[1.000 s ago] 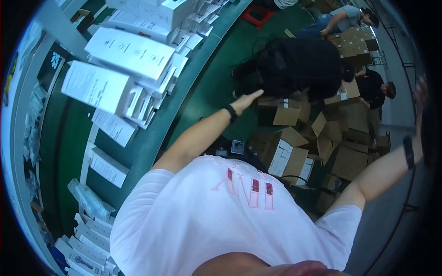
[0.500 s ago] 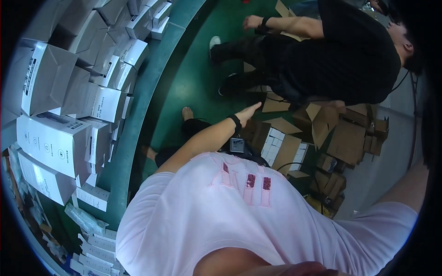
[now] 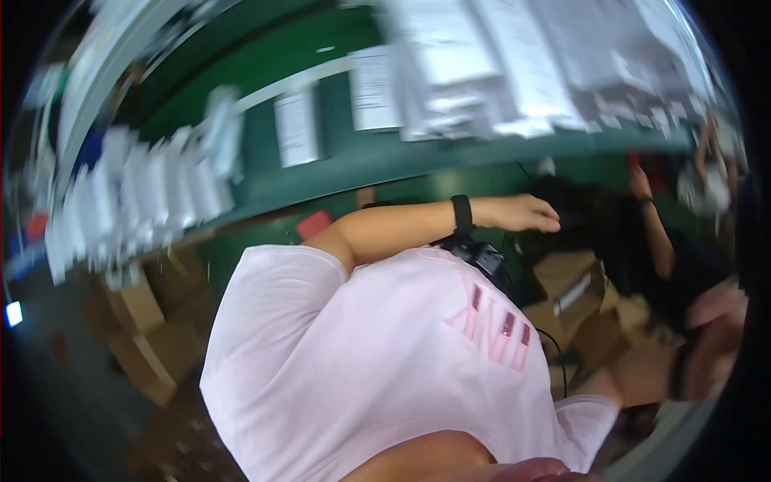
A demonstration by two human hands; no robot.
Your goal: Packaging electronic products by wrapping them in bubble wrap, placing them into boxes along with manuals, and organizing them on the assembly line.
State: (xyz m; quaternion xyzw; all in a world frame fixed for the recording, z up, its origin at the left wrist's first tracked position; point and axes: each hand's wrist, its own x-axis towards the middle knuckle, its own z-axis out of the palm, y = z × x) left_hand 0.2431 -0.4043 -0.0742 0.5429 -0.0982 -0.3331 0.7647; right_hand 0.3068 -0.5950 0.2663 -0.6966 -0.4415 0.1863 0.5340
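My left hand, with a black band at the wrist, is held across in front of my chest. Its fingers are loosely bent with a gap between them and the thumb, and nothing shows in them. Beyond it runs the green table, which the hand does not touch. At the right rim my right hand is smeared by motion, so its fingers cannot be made out. On the table nearest my left arm stand two small white boxes, with a row of larger white boxes to their right.
Several narrow white boxes stand at the table's left, beside a clear plastic-wrapped item. Opened brown cartons lie on the floor to my right, more cartons at lower left. Another person in black is close by at the right.
The view has swung round, so the table now runs across the top instead of along the left. My left fingers have bent from straight. My right hand has come into view.
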